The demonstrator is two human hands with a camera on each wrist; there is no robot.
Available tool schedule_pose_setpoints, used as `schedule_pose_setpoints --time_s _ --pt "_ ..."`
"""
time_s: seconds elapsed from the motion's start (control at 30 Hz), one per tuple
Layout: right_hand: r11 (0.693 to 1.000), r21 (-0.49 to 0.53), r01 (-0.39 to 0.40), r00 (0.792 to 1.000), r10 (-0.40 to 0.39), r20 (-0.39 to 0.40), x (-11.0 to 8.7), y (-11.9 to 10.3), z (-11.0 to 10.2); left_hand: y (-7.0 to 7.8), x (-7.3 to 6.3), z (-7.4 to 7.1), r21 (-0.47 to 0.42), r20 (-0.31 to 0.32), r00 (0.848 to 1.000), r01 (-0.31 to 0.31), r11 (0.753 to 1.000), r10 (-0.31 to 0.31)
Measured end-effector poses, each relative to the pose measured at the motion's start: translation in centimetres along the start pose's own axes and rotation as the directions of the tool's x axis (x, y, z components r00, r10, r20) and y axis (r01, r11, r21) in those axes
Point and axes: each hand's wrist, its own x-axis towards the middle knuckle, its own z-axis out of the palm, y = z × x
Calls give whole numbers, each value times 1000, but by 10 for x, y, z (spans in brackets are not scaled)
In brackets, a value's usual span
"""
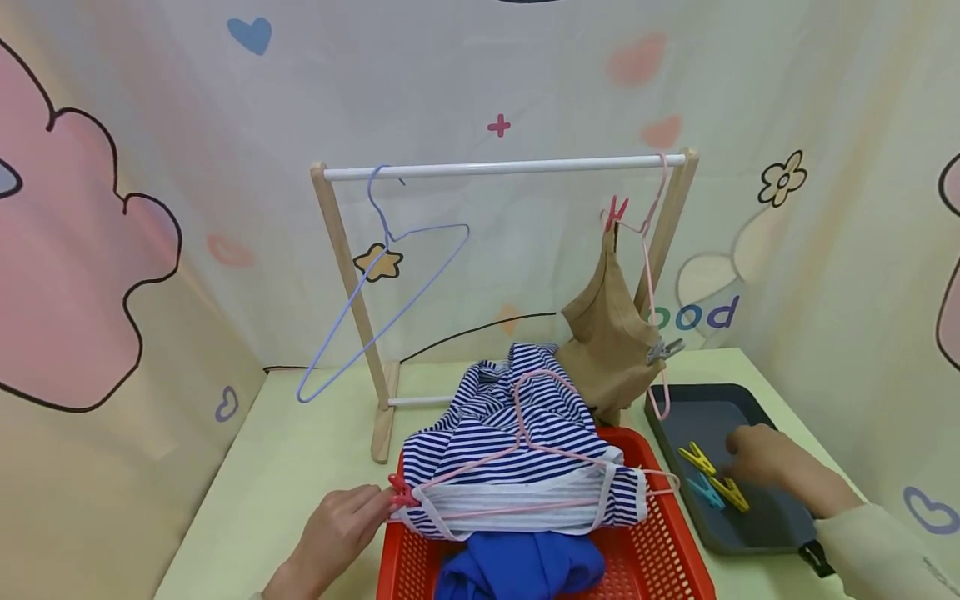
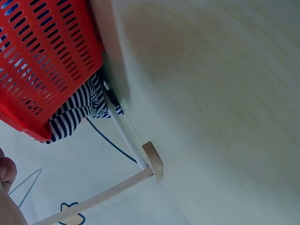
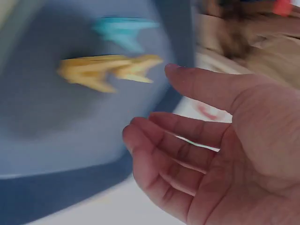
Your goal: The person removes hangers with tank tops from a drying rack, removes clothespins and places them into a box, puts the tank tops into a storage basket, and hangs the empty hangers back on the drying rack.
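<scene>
curtain (image 1: 450, 83) lettered "ood" (image 1: 696, 316), hands (image 1: 337, 529) at clothespins (image 1: 403, 492)

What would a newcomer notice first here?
In front, a striped garment with a pink hanger lies across a red basket, the left hand at a red clip. At right, the right hand is over a dark tray with yellow and blue clips. Behind, a tan garment hangs on a rack.

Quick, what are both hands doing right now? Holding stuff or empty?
Left hand: closed, pinching the red plastic clothespin at the edge of the navy-and-white striped cloth garment.
Right hand: open and empty, over the dark grey rectangular tray.
</scene>
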Motion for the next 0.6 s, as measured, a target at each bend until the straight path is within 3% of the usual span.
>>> schedule_pose_setpoints --time_s 0.27,0.6 --pt "995 32 98 977 -90 -194 -38 -38 -31 -3 4 -1 13 -17 999 -45 999 46" --pt "973 64 221 896 -176 -409 -73 -88 -19 1 0 -2 12 5 1000 -8 1000 8"
